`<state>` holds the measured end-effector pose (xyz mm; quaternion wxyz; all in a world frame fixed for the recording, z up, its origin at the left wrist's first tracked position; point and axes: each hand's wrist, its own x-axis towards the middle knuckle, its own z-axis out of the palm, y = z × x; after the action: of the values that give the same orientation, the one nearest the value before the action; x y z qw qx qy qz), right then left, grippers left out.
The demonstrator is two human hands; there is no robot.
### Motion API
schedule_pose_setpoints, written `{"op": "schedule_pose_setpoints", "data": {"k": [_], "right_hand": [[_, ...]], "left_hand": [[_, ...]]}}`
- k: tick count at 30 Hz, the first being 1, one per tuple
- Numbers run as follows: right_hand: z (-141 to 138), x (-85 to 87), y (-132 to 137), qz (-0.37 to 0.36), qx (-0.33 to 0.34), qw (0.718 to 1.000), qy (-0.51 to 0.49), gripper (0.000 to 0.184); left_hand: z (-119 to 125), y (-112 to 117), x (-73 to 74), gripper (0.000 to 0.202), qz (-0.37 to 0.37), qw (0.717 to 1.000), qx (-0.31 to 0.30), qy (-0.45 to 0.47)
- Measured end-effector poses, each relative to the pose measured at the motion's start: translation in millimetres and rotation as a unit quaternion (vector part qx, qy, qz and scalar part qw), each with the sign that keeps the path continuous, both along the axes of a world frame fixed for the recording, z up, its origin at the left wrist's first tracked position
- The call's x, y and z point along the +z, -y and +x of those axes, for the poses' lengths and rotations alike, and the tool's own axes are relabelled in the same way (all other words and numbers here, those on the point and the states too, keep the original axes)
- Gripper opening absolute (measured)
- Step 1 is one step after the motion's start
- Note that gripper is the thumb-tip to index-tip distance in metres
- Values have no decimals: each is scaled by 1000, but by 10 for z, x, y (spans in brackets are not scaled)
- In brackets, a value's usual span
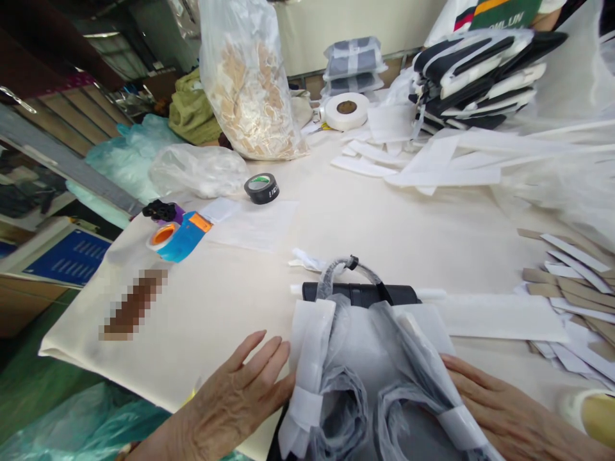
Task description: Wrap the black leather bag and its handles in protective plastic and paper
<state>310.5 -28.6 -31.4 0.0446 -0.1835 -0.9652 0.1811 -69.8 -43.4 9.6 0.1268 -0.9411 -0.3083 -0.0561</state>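
In front of me lies a dark backpack (360,296) with its top handle (350,262) wrapped in clear film. White foam sheets (307,346) and clear plastic cover its two shoulder straps, which are rolled into loops (346,410). My left hand (235,397) rests against the left side of the backpack, fingers stretched and apart, holding nothing. Along the right side lies my right hand (504,403), its fingers extended against the wrapped edge. The bottom of the backpack is out of frame.
Left on the table are a blue tape roll (180,238) and a black tape roll (262,188). Paper strips (567,294) lie at right. Behind stand a bag of scraps (254,96), a white roll (346,112) and stacked black-and-white pieces (480,77). Another person (504,14) is at the back.
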Motion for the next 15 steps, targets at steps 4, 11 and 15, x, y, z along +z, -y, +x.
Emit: {"op": "schedule_pose_setpoints", "data": {"k": [4,11,15], "right_hand": [[-147,62,-64,82,-26,996,-14,60],[-333,83,-156,110,-110,987,-48,59],[-365,-125,-80,125,-133,982,-41,65]], "left_hand": [[86,-74,-89,23,-32,999,-33,8],[139,-101,-395,28,-92,994,30,52],[145,-108,-466,30,-103,993,12,62]]}}
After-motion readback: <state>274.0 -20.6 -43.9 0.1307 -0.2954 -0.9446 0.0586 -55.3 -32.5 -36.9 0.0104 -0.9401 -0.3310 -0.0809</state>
